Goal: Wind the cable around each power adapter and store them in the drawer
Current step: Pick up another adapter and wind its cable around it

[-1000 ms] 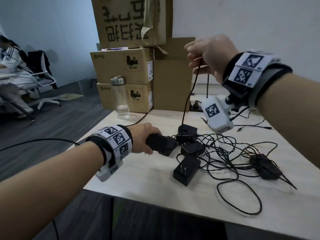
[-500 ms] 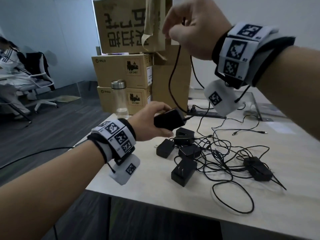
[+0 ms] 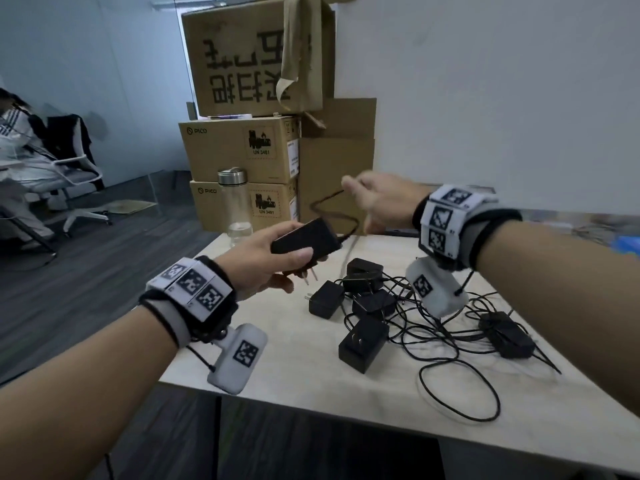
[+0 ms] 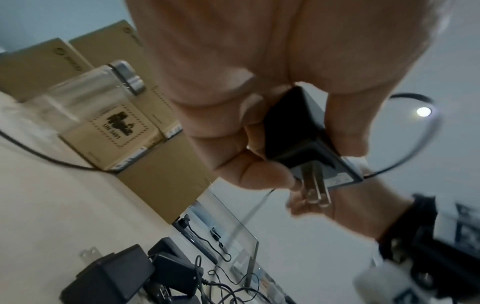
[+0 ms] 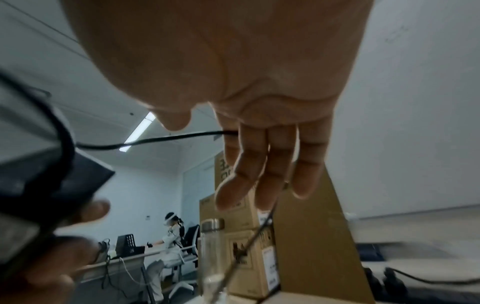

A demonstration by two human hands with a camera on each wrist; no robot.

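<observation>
Left fingers (image 4: 345,127): curled round a black power adapter (image 3: 304,237), prongs (image 4: 314,185) pointing down; the left hand (image 3: 266,261) holds it above the bench (image 3: 311,393), near its left edge
Right fingers (image 5: 249,170): nearly straight, the cable (image 3: 329,206) threaded between them; whether they pinch it cannot be told; the right hand (image 3: 384,202) is raised just beyond the adapter
Cable: one slack loop from adapter to right hand; the rest drops benchward
Step in hand: judged to be winding
Next move: calls for leading the cable round the body under light tension; the tail may snag
Surroundings: other adapters (image 3: 363,344) and tangled leads (image 3: 460,382) on the bench; drawer not in view
</observation>
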